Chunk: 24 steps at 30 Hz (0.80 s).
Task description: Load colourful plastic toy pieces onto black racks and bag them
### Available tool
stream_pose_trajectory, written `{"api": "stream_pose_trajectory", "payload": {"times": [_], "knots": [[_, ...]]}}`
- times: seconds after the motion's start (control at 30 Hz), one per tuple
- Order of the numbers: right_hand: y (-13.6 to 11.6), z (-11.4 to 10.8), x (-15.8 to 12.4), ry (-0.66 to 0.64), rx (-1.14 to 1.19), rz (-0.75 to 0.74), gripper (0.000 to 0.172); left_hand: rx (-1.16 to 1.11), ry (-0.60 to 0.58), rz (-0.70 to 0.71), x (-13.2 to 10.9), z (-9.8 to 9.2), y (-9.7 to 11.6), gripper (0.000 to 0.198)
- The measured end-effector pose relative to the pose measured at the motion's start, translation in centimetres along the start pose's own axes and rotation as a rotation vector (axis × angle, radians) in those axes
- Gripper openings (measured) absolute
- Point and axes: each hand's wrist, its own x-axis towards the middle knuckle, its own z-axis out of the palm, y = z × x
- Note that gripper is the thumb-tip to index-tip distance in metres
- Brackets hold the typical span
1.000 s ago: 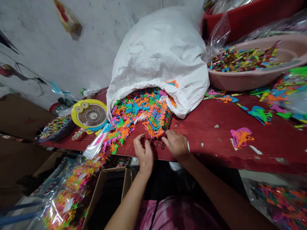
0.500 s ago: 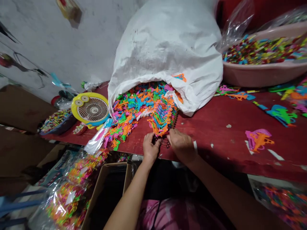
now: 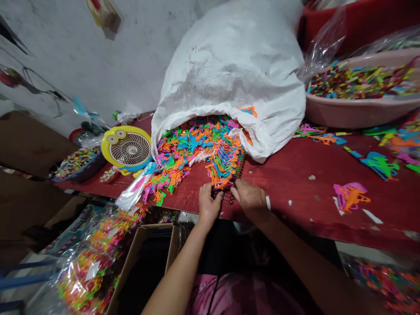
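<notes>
At the table (image 3: 295, 192) edge, two hands, left (image 3: 208, 202) and right (image 3: 250, 197), have fingers clamped on one black rack (image 3: 226, 197)

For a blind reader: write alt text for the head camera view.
Two bare hands, left hand and right hand, grip a black wire rack at the near edge of a red table, under a row of bright plastic toys. More toys spill from a white sack behind; a yellow fan stands left, a pink basin right.

fan (image 3: 128, 150) left of sack (image 3: 234, 74), basin (image 3: 357, 109) right, on table (image 3: 295, 192).
</notes>
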Motion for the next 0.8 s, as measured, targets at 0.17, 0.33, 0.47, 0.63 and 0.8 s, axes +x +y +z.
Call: {"api": "stream_pose_trajectory", "payload": {"times": [0.17,0.33,0.47,0.63,0.8], "knots": [[0.2,-0.2,-0.3,0.013,0.029,0.040,0.030,-0.001,-0.006,0.016,0.2,0.1,0.2,0.023],[-0.5,-0.5,-0.1,-0.053,0.038,0.015,0.021,-0.037,-0.032,-0.003,0.6,0.2,-0.2,0.025],[-0.9,-0.4,-0.1,-0.076,0.052,0.044,0.023,-0.031,-0.052,-0.007,1.0,0.2,-0.6,0.029],[-0.4,-0.9,0.0,-0.092,0.107,0.043,0.021,-0.058,-0.122,-0.006,2.1,-0.2,-1.0,0.029],[2.4,-1.9,-1.6,-0.093,0.170,0.069,0.017,-0.029,-0.088,-0.034,3.0,-0.1,-1.9,0.015]]}}
